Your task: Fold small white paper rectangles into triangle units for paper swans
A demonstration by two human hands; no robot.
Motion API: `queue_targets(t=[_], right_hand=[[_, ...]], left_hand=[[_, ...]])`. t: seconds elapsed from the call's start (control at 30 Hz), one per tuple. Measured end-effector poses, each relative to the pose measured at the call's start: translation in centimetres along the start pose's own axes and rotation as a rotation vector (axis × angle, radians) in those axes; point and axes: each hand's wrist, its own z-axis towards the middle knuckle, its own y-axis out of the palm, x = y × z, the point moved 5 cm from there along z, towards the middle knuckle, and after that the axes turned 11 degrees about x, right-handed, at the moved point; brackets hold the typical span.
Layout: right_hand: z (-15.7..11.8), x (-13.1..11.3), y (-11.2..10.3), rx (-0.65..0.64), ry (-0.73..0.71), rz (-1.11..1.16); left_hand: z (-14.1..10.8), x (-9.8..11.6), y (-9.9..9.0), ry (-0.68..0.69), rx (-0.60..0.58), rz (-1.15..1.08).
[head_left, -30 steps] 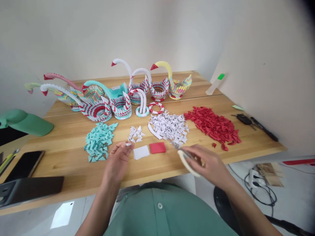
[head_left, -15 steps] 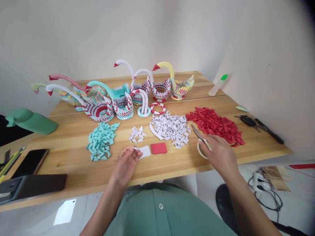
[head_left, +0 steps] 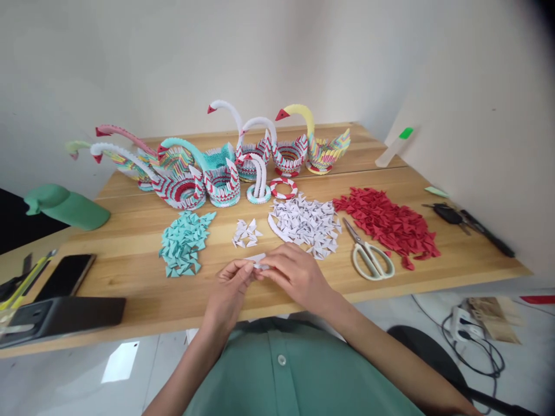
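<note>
Between my two hands a small piece of white paper (head_left: pixel 260 266) is pinched. My left hand (head_left: pixel 229 287) has thumb and fingers closed on its left side, and my right hand (head_left: pixel 301 278) grips its right side. Just behind the fingertips shows the edge of a white paper stack (head_left: pixel 255 257) on the table. The red paper stack is hidden by my right hand. Beyond the hands lie a few folded white pieces (head_left: pixel 245 233) and a larger heap of white triangles (head_left: pixel 306 222). White-handled scissors (head_left: pixel 373 260) rest to the right.
A turquoise heap (head_left: pixel 184 242) lies left and a red heap (head_left: pixel 390 222) right. Several paper swans (head_left: pixel 182 190) stand behind, with a red and white ring (head_left: pixel 284 188). A phone (head_left: pixel 65 277), a black holder (head_left: pixel 87 314) and a green bottle (head_left: pixel 69 206) are left; keys (head_left: pixel 448 214) are right.
My right hand has let go of the scissors, which now lie on the table, and has moved left to the white paper. Both hands now hold the piece; the view has shifted slightly.
</note>
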Motion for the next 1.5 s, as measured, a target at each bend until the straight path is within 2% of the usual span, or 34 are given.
queue_targets(t=[0.17, 0.3, 0.37, 0.43, 0.6, 0.73, 0.8, 1.03, 1.5], right_hand=[[-0.2, 0.1, 0.1, -0.001, 0.011, -0.015], [-0.2, 0.5, -0.1, -0.006, 0.078, 0.043], [-0.3, 0.7, -0.3, 0.006, 0.138, 0.086], [-0.4, 1.1, -0.4, 0.015, 0.214, 0.119], [-0.9, 1.3, 0.5, 0.023, 0.346, 0.246], [-0.7, 0.9, 0.8, 0.073, 0.327, 0.263], [-0.6, 0.7, 0.6, 0.097, 0.321, 0.246], [-0.6, 0.1, 0.0, 0.073, 0.298, 0.274], [-0.7, -0.4, -0.1, 0.063, 0.287, 0.29]], left_hand=[[-0.2, 0.2, -0.1, 0.078, 0.007, 0.154], [-0.5, 0.9, -0.4, 0.241, 0.027, 0.407], [-0.6, 1.1, -0.6, 0.295, 0.04, 0.46], [-0.4, 1.0, -0.9, 0.274, 0.051, 0.376], [0.1, -0.4, -0.4, 0.018, -0.034, -0.047], [-0.3, -1.0, 0.6, -0.057, -0.09, -0.084], [-0.6, -0.9, 0.8, -0.021, -0.1, -0.041], [-1.1, 0.1, 0.3, 0.274, -0.043, 0.284], [-1.6, 0.9, 0.7, 0.348, -0.073, 0.339]])
